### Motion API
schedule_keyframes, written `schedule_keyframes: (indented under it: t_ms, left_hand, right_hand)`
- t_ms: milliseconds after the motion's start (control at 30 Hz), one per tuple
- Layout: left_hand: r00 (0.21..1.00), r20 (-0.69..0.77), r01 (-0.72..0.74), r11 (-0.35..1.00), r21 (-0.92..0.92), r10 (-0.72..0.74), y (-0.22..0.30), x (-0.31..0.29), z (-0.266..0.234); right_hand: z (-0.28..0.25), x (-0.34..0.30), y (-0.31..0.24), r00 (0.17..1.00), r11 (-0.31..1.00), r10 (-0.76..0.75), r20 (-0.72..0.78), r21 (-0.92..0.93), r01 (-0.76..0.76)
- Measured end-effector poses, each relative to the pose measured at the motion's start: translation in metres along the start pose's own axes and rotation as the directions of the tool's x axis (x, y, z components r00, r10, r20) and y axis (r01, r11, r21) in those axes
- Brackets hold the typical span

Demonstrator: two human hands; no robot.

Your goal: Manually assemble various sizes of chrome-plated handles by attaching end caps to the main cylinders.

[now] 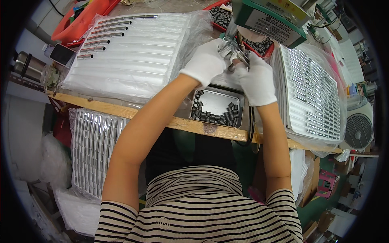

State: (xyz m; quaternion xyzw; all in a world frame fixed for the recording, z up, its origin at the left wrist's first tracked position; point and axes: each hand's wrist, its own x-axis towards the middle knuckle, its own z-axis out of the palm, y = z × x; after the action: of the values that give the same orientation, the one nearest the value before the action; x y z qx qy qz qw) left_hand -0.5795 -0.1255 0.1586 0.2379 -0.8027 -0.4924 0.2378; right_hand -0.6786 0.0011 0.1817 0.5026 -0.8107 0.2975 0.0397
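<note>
My left hand (206, 62), in a white glove, reaches in to the near side of a small metal fixture (231, 49) at the back middle of the bench. Its fingers are closed at the fixture, and what they pinch is hidden. From the other side my right hand (258, 79), also gloved, comes up close against the same fixture with fingers bent inward. A bare fingertip seems to show there, but the piece it presses is too small to tell. Just below both hands lies a shallow metal tray (241, 106) holding several short dark grey sleeves (210, 118).
On the left, a white ribbed tray (133, 60) in plastic film holds several chrome tubes (112, 29). A fuller tray of chrome tubes (314, 93) lies right. A green box (269, 24) overhangs the fixture; red bins (221, 16) of sleeves stand behind. A phone (62, 54) lies far left.
</note>
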Motion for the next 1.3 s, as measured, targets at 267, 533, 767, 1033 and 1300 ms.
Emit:
schedule_keyframes:
  t_ms: [267,533,767,1033,1300]
  left_hand:
    - [0.992,-0.072,0.058,0.875,-0.481,-0.105,-0.004,-0.036,-0.026]
    - [0.739,0.66,0.639,0.448,-0.625,-0.132,0.035,-0.135,-0.031]
    - [0.982,-0.088,-0.179,0.972,-0.149,0.168,0.055,-0.176,-0.009]
    - [0.925,0.28,0.38,0.664,-0.644,-0.257,0.06,-0.207,-0.01]
    - [0.909,-0.407,0.09,0.996,-0.006,-0.085,0.023,-0.286,-0.007]
  right_hand:
    - [0.004,-0.014,0.004,0.998,0.996,0.012,-0.066,0.084,-0.007]
    - [-0.032,-0.083,-0.028,0.881,0.387,0.023,0.473,0.808,-0.444]
    - [-0.037,-0.101,-0.057,0.929,0.476,0.228,0.291,0.799,-0.367]
    - [-0.026,-0.124,-0.042,0.958,0.34,-0.035,0.284,0.905,-0.256]
    - [0.021,-0.158,-0.094,0.941,0.599,0.039,0.335,0.746,-0.291]
